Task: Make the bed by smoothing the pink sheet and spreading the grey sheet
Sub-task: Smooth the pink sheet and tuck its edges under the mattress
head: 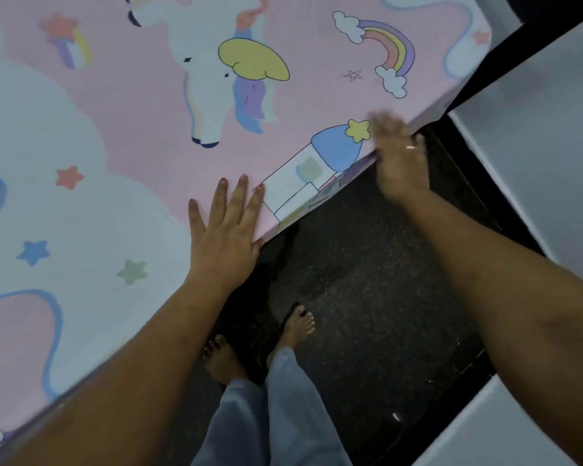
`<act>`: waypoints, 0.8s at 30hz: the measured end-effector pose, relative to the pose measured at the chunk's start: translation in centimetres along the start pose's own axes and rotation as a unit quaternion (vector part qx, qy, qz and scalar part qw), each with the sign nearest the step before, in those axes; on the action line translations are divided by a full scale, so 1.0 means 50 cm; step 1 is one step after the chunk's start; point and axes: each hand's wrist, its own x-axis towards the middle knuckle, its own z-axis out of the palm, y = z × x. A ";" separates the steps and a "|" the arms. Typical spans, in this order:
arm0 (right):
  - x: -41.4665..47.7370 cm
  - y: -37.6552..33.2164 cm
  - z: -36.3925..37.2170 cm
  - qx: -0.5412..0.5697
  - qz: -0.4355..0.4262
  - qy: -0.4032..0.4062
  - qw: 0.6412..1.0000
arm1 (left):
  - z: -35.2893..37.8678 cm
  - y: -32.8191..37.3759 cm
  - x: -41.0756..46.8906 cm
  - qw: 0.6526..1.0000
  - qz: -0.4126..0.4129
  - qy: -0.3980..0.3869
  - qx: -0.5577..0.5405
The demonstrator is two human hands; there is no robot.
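The pink sheet (142, 105), printed with a unicorn, a rainbow, clouds and stars, lies flat over the bed and fills the upper left of the view. My left hand (224, 227) rests palm down on it at the bed's near edge, fingers spread. My right hand (399, 156) is further along that edge, blurred, its palm against the sheet where it folds over the side; a ring shows on one finger. Whether its fingers grip the sheet is unclear. No grey sheet is in view.
A dark speckled floor (367, 297) runs beside the bed, where my bare feet (260, 341) and grey trouser legs stand. White panels (535, 156) of furniture or a wall border the floor on the right and lower right.
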 end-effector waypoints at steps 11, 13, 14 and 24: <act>0.098 -0.169 0.033 0.611 0.428 0.190 0.638 | -0.030 0.129 0.182 0.998 0.062 0.032 0.008; 0.149 -0.113 0.010 0.601 0.465 0.210 0.616 | -0.042 0.162 0.233 0.997 0.068 0.017 0.017; 0.175 -0.080 0.001 0.580 0.474 0.210 0.628 | -0.046 0.181 0.259 0.997 0.071 0.012 0.017; 0.364 0.158 -0.059 0.506 0.494 0.227 0.669 | -0.049 0.230 0.349 0.998 0.061 -0.032 -0.002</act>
